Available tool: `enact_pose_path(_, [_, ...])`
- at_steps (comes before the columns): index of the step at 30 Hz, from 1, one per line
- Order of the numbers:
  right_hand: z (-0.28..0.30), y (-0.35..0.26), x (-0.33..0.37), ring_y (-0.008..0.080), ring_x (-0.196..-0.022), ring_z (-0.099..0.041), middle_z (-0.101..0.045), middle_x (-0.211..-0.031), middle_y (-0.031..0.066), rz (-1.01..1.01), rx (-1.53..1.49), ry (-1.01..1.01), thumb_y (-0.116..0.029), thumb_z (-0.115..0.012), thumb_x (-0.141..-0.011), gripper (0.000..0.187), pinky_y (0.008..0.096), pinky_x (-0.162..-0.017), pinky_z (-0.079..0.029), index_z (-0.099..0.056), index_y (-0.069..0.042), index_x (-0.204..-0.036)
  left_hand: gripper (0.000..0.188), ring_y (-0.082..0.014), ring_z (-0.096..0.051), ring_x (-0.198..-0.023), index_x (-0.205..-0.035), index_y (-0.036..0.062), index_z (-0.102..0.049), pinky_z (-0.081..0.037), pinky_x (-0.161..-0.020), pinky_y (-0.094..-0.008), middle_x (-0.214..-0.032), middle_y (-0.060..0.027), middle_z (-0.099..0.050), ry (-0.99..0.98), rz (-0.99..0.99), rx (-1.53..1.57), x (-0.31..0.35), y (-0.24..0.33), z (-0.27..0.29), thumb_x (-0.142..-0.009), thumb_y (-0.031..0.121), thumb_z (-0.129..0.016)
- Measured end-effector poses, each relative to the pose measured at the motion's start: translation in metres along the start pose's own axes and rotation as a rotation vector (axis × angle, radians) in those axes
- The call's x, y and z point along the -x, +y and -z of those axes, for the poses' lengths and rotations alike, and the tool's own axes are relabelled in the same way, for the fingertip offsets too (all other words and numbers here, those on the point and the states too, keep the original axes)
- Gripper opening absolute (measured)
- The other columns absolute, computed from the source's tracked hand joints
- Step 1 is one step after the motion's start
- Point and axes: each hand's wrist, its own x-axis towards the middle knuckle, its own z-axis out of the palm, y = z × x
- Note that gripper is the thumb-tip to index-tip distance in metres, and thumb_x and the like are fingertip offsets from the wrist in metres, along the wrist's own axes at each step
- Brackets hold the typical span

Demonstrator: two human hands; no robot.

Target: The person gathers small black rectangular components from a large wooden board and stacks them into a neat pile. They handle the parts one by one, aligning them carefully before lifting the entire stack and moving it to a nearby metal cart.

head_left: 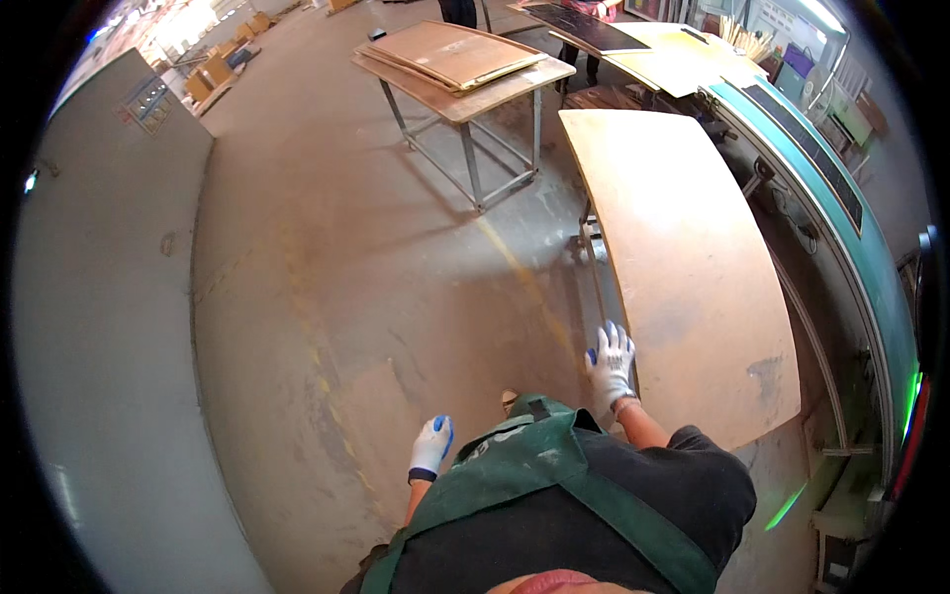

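Note:
My right hand (612, 362), in a white glove with blue on the thumb and palm side, is at the left edge of a long tan tabletop (693, 257). Its fingers are stretched and somewhat apart, and it holds nothing; whether it rests on the edge or hovers just beside it, I cannot tell. Low beside my green apron (515, 460) hangs my left hand (431, 447), gloved the same way. Its fingers are curled in, with nothing visible in them, well away from any table.
Ahead, a metal-legged table (460, 109) carries flat brown panels (455, 49). A teal machine bed (861, 257) runs along the right, and yellow boards (683, 59) lie at the far right near other people. A grey wall (109, 297) bounds the left side.

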Motion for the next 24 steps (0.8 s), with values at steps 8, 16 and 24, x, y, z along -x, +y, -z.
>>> enact_pose_path(8, [-0.073, -0.133, -0.211, 0.0369, -0.128, -0.056, -0.060, -0.136, 0.0195, 0.063, -0.541, 0.044, -0.029, -0.071, -0.091, 0.049, 0.0443, -0.107, -0.045, -0.060, -0.003, -0.131, 0.052, -0.0372, -0.063, -0.117, -0.121, 0.0059, -0.068, -0.049, -0.097, -0.0448, -0.126, -0.0219, -0.067, 0.043, -0.013, 0.185, -0.104, 0.031, 0.122, -0.100, 0.050, -0.051])
enact_pose_path(16, [-0.112, -0.240, -0.430, 0.0239, -0.090, -0.066, -0.067, -0.110, 0.0088, -0.539, -1.623, -0.290, -0.040, -0.062, -0.099, 0.035, 0.0390, -0.076, -0.054, -0.061, -0.012, -0.120, 0.048, -0.0456, -0.063, -0.105, -0.114, 0.0053, -0.065, -0.050, -0.091, -0.0528, -0.109, -0.0257, -0.068, -0.005, 0.034, 0.036, -0.260, -0.047, 0.203, -0.102, 0.049, -0.049])
enact_pose_path(24, [-0.136, -0.261, -0.649, 0.0337, -0.096, -0.065, -0.058, -0.131, 0.0130, -0.739, -1.771, -0.138, -0.053, -0.058, -0.098, 0.062, 0.0539, -0.082, -0.054, -0.047, -0.008, -0.139, 0.055, -0.0368, -0.059, -0.126, -0.134, 0.0118, -0.063, -0.046, -0.107, -0.0427, -0.139, -0.0181, -0.060, 0.033, 0.016, 0.071, -0.406, 0.001, 0.339, -0.101, 0.053, -0.047])
